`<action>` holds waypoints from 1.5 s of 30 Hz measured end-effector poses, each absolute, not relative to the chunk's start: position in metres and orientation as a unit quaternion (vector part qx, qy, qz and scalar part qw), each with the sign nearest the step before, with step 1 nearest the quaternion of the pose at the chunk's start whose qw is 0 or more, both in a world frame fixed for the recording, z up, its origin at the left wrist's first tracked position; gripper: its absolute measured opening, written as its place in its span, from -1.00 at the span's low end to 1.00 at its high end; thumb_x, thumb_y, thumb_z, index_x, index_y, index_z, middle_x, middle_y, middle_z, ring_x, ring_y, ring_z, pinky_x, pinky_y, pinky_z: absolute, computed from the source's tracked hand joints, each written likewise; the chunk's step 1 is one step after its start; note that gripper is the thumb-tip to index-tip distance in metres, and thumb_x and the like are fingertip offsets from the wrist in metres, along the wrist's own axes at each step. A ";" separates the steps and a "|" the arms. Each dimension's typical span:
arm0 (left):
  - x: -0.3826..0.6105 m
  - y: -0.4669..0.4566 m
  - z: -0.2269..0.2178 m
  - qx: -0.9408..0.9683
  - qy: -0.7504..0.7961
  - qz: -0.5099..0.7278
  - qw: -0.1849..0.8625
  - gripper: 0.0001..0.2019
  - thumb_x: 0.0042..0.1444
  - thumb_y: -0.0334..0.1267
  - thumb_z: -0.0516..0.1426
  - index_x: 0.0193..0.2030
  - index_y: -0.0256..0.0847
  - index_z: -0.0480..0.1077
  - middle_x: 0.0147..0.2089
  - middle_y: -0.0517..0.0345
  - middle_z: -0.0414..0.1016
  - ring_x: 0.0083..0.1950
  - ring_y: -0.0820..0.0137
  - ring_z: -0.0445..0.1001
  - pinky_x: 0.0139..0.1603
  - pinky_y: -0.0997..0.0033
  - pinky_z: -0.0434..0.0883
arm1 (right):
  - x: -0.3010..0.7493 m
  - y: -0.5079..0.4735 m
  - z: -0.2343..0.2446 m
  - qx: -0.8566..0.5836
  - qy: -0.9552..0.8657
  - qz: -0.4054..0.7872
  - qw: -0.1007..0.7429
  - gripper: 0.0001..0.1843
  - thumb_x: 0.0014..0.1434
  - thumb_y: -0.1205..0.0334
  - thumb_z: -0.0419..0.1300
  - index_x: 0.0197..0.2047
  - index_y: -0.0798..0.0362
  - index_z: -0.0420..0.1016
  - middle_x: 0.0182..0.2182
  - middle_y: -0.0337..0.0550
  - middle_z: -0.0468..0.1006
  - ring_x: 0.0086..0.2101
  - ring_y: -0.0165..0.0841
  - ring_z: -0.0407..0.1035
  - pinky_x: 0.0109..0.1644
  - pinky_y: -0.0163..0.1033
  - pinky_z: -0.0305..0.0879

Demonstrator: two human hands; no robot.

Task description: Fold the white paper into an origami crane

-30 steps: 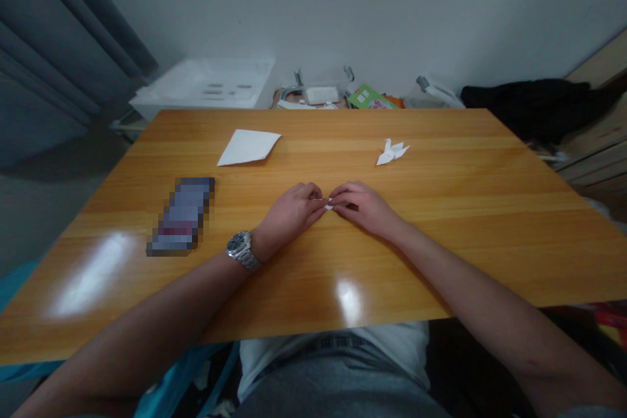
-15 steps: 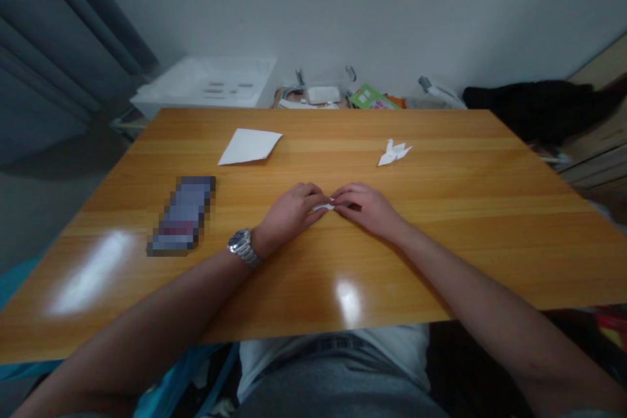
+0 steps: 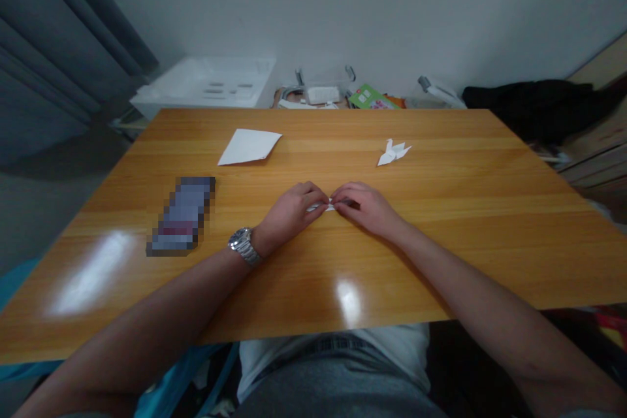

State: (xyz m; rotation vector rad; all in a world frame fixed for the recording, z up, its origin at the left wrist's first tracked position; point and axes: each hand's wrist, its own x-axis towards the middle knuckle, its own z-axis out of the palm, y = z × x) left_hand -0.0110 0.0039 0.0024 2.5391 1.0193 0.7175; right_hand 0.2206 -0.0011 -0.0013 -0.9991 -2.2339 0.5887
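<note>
Both hands meet over the middle of the wooden table (image 3: 274, 300), pinching a small folded piece of white paper (image 3: 331, 207). My left hand (image 3: 298, 206), with a metal watch (image 3: 243, 245) on its wrist, covers the paper's left part. From the other side, the thumb and fingers of my right hand (image 3: 367, 207) grip it. Most of the paper is hidden beneath the fingers, so its exact shape cannot be made out. Farther back on the right stands a white origami crane (image 3: 394, 153). A flat sheet of white paper (image 3: 251, 146) lies at the back left.
A blurred-out phone (image 3: 182, 215) rests on the table left of my hands. Past the far edge are a white plastic bin (image 3: 206, 81), a green booklet (image 3: 371, 98) and assorted small items. Dark cloth (image 3: 539, 108) is heaped beyond the right corner.
My fingers have shifted slightly on the folded paper, and a little of it now shows under the left hand. The other things stay where they were.
</note>
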 end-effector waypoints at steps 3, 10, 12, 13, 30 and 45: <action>-0.011 0.004 0.003 0.883 0.354 0.259 0.170 -0.82 0.39 -0.23 0.08 -0.08 -0.20 0.50 -0.10 0.04 0.51 -0.07 0.30 0.48 0.00 0.29 0.43 | 0.220 -0.002 -0.001 -0.391 -0.836 0.225 0.312 -0.89 0.32 0.33 0.21 -0.15 0.02 0.58 -0.19 -0.08 0.62 -0.14 -0.24 0.48 -0.02 -0.11 0.39; -0.010 0.003 0.006 0.882 0.352 0.256 0.182 -0.83 0.39 -0.24 0.06 -0.11 -0.21 0.48 -0.11 0.05 0.51 -0.07 0.29 0.47 -0.02 0.29 0.42 | 0.221 -0.002 0.000 -0.408 -0.831 0.217 0.308 -0.88 0.30 0.30 0.25 -0.09 0.03 0.57 -0.19 -0.08 0.59 -0.15 -0.24 0.46 -0.05 -0.13 0.37; -0.010 0.003 0.006 0.883 0.350 0.255 0.181 -0.83 0.39 -0.23 0.06 -0.10 -0.20 0.47 -0.11 0.05 0.51 -0.07 0.29 0.48 -0.01 0.29 0.42 | 0.222 -0.002 -0.001 -0.396 -0.840 0.209 0.308 -0.91 0.30 0.30 0.25 -0.12 0.03 0.57 -0.20 -0.08 0.58 -0.15 -0.23 0.45 -0.05 -0.13 0.37; -0.010 0.003 0.005 0.884 0.349 0.254 0.180 -0.83 0.39 -0.22 0.07 -0.09 -0.20 0.47 -0.10 0.05 0.51 -0.06 0.29 0.48 0.00 0.28 0.42 | 0.222 -0.001 -0.001 -0.389 -0.843 0.206 0.308 -0.92 0.30 0.30 0.25 -0.14 0.03 0.56 -0.20 -0.08 0.58 -0.15 -0.23 0.45 -0.04 -0.12 0.37; -0.006 -0.003 0.012 0.788 0.412 0.342 0.304 -0.76 0.37 -0.09 0.11 -0.05 -0.21 0.48 -0.15 0.10 0.59 -0.16 0.38 0.54 -0.14 0.39 0.46 | 0.221 -0.008 0.005 -0.336 -0.873 0.095 0.340 -0.85 0.41 0.23 0.13 -0.11 -0.04 0.55 -0.09 -0.03 0.59 -0.08 -0.19 0.45 0.05 -0.03 0.40; -0.003 -0.006 0.011 0.646 0.428 0.396 0.493 -0.61 0.19 -0.10 0.27 0.06 -0.32 0.50 -0.15 0.01 0.58 -0.16 0.36 0.55 -0.13 0.41 0.49 | 0.214 -0.013 0.001 -0.457 -0.707 0.277 0.463 -0.57 0.21 -0.04 0.34 0.04 -0.05 0.36 0.00 -0.03 0.50 -0.05 -0.18 0.48 0.02 -0.03 0.48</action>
